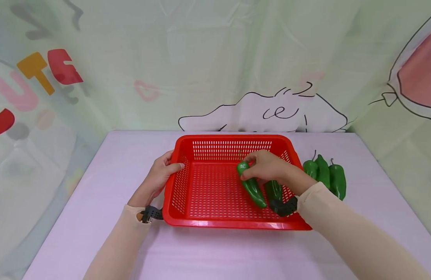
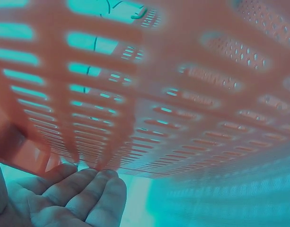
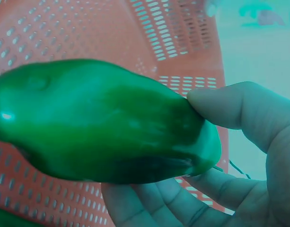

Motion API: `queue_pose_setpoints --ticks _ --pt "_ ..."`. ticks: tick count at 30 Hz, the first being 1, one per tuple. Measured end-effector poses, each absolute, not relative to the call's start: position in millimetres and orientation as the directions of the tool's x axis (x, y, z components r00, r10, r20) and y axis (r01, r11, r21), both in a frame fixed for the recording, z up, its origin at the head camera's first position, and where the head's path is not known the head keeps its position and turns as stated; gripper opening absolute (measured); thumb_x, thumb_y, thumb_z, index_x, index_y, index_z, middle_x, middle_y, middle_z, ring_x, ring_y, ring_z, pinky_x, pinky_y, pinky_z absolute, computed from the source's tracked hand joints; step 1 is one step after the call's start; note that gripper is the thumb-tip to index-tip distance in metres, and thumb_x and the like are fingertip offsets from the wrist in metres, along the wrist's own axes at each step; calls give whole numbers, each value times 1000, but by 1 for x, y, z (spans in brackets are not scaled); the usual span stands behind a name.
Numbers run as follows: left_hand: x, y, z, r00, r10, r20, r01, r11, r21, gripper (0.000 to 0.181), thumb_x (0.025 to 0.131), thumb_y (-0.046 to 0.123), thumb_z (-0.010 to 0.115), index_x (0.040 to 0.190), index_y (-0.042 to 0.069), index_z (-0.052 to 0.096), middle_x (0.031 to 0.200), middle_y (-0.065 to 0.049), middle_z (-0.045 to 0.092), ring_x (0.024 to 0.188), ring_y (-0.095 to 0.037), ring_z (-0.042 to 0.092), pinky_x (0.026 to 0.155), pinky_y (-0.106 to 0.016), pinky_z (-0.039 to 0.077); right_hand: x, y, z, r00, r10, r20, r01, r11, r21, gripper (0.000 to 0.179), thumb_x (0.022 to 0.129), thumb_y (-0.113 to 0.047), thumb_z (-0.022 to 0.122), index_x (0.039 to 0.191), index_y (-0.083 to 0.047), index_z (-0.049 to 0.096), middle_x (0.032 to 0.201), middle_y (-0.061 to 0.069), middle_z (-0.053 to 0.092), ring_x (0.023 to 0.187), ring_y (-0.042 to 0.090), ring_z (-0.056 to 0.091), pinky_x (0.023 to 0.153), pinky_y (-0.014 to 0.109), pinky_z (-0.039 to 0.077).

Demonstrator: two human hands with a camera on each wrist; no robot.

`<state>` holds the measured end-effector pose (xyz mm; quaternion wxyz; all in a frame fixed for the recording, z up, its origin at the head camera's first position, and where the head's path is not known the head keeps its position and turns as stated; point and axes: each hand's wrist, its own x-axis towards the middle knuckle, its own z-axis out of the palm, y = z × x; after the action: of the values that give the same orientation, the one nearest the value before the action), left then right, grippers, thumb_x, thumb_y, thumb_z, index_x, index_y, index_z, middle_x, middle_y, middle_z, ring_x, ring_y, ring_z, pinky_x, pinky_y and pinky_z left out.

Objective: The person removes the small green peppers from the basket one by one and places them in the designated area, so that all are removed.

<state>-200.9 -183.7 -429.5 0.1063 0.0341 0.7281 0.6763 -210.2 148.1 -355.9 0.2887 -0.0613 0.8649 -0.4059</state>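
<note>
A red plastic basket (image 1: 215, 223) with slotted walls stands on the table. My left hand (image 1: 161, 172) grips its left rim, thumb over the top and fingers outside; the left wrist view shows those fingers (image 2: 104, 189) against the slotted wall. Over the basket's right half, my right hand (image 1: 266, 166) pinches a long green pepper (image 1: 251, 186) near its stem end, between thumb and fingers. The right wrist view has this glossy pepper (image 3: 102, 123) large, with the basket wall behind it. Another green pepper (image 1: 273, 190) lies in the basket, partly hidden beneath the right hand and wrist strap.
Several green peppers (image 1: 337, 181) lie side by side on the table just right of the basket, partly covered by the right forearm. The pale table (image 1: 222, 254) ends at the back against a printed curtain (image 1: 208, 77).
</note>
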Motion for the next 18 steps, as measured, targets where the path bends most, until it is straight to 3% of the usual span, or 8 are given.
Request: queue_pose_setpoints --ticks 18 --pt "-200 -182 -427 -974 189 -122 -107 89 990 60 100 13 63 156 10 42 141 -23 60 113 -43 70 86 -46 63 -196 174 -334 -859 -332 -388 139 580 -803 64 91 -19 75 144 5 50 114 18 63 92 25 70 82 45 65"
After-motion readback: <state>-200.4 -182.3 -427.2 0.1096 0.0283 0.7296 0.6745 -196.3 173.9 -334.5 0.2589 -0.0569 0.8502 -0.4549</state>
